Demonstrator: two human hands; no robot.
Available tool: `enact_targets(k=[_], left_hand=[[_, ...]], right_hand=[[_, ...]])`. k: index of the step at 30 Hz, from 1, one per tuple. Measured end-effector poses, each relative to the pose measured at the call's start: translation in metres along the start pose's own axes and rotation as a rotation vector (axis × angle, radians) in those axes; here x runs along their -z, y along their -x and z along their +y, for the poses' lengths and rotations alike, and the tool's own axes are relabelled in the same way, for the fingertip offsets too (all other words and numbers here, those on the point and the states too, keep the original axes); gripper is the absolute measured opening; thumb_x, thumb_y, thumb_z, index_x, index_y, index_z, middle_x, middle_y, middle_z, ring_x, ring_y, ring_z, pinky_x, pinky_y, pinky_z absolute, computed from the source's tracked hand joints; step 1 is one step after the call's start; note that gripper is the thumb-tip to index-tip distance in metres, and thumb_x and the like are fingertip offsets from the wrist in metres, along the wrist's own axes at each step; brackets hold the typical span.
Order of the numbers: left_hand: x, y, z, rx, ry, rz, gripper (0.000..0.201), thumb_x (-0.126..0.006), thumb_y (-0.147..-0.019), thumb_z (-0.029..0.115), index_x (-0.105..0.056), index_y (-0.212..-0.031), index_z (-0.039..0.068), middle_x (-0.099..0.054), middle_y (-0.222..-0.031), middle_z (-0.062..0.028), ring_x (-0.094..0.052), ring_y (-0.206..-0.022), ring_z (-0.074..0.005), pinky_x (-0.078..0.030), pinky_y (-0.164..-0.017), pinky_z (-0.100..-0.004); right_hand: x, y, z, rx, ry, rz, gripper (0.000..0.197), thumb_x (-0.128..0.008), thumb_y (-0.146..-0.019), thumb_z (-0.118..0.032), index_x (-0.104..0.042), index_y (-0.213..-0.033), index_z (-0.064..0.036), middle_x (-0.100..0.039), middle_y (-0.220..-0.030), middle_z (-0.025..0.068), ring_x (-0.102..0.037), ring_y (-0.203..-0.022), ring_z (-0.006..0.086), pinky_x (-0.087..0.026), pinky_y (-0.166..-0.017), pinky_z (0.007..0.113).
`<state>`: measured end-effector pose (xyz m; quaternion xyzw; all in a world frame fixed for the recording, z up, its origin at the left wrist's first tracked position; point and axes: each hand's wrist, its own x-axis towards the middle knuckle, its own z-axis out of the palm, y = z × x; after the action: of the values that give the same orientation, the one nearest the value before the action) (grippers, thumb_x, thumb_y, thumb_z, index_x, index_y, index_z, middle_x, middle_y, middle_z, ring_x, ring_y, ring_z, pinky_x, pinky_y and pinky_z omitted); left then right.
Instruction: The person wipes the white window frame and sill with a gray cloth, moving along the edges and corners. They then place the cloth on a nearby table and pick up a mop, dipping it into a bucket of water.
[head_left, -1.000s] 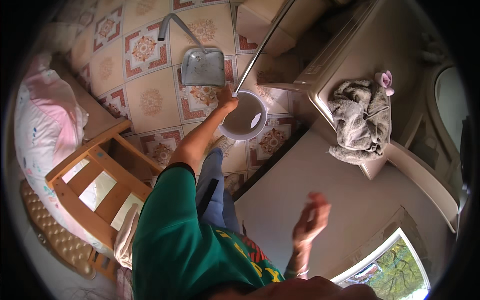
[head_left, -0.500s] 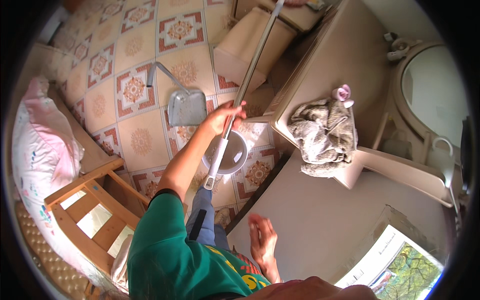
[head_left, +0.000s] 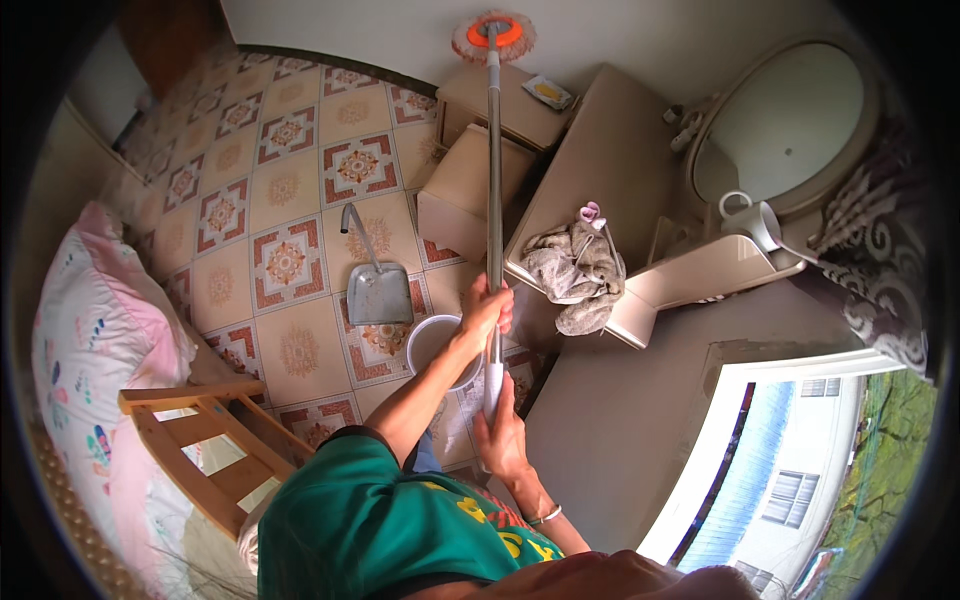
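A long-handled mop [head_left: 495, 190] with a silver pole stretches away from me. Its round, fringed head [head_left: 493, 38] has an orange centre and is raised by the far wall, above a small cabinet; whether it touches the wall I cannot tell. My left hand [head_left: 484, 315] is closed around the lower part of the pole. Below it, my right hand [head_left: 504, 440] grips the white handle end. Under my left forearm a white bucket [head_left: 432, 345] stands on the floor, partly hidden. A grey dustpan [head_left: 379, 295] with an upright handle lies just left of it.
At right, a beige dresser [head_left: 592, 130] holds a crumpled grey cloth [head_left: 575, 270], a white jug [head_left: 755, 222] and an oval mirror [head_left: 785, 125]. A beige box [head_left: 470, 195] stands beyond the bucket. A wooden chair [head_left: 190, 398] and pink-white bedding [head_left: 110, 370] are on the left; a window [head_left: 780, 470] is lower right.
My right hand has come up from my side onto the mop's handle. The pole has swung more upright in view, and its head now shows. My view has tilted toward the far wall.
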<state>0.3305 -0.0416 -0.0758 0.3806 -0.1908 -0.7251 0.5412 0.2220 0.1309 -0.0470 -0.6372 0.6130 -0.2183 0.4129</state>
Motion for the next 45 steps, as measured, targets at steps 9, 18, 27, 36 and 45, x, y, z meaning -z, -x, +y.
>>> enact_targets(k=[9, 18, 27, 36, 45], left_hand=[[-0.111, 0.064, 0.082, -0.177, 0.138, -0.647, 0.02, -0.06, -0.091, 0.022, -0.06, -0.102, 0.005, -0.061, -0.08, -0.0059, -0.056, -0.064, -0.015, -0.05, -0.057, -0.0312], [-0.176, 0.204, -0.026, 0.443, -0.104, -1.781, 0.027, -0.071, -0.085, 0.027, -0.066, -0.083, 0.0, -0.064, -0.07, -0.0102, -0.062, -0.074, -0.0235, -0.05, -0.074, -0.0368], [-0.143, 0.295, -0.142, 0.728, -0.667, -1.854, 0.028, -0.069, -0.091, 0.022, -0.059, -0.076, 0.002, -0.054, -0.069, -0.0014, -0.052, -0.063, -0.0095, -0.041, -0.058, -0.0239], [-0.372, 0.347, -0.104, 0.488, -0.389, -1.697, 0.034, -0.06, -0.097, 0.03, -0.04, -0.075, 0.014, -0.04, -0.048, 0.0042, -0.037, -0.035, -0.0059, -0.041, -0.041, -0.0255], [-0.549, 0.362, 0.002, 0.356, -0.326, -1.535, 0.034, -0.059, -0.097, 0.033, -0.04, -0.074, 0.017, -0.032, -0.049, 0.0091, -0.032, -0.039, -0.004, -0.036, -0.051, -0.026]], right_hand=[[-0.025, 0.2, 0.143, -0.248, 0.001, 0.321, 0.055, -0.064, -0.079, -0.01, -0.042, -0.129, -0.0036, -0.062, -0.106, 0.0261, -0.063, -0.089, 0.0485, -0.05, -0.077, 0.054], [-0.042, 0.221, 0.222, -0.405, 0.009, 0.399, 0.028, -0.063, -0.083, -0.011, -0.049, -0.104, -0.0008, -0.061, -0.079, 0.0161, -0.062, -0.069, 0.0353, -0.049, -0.065, 0.044], [-0.013, 0.25, 0.143, -0.282, -0.342, 0.654, 0.03, -0.064, -0.086, -0.012, -0.049, -0.111, -0.0013, -0.058, -0.084, 0.0109, -0.057, -0.073, 0.0258, -0.047, -0.066, 0.037], [-0.011, 0.289, 0.096, -0.2, -0.697, 0.994, 0.033, -0.064, -0.09, -0.012, -0.05, -0.118, -0.0018, -0.055, -0.089, 0.0057, -0.052, -0.076, 0.0162, -0.045, -0.068, 0.031], [-0.006, 0.339, 0.083, -0.214, -0.649, 1.251, 0.035, -0.066, -0.092, -0.017, -0.051, -0.12, -0.0032, -0.058, -0.092, 0.0067, -0.055, -0.083, 0.0137, -0.047, -0.069, 0.031]])
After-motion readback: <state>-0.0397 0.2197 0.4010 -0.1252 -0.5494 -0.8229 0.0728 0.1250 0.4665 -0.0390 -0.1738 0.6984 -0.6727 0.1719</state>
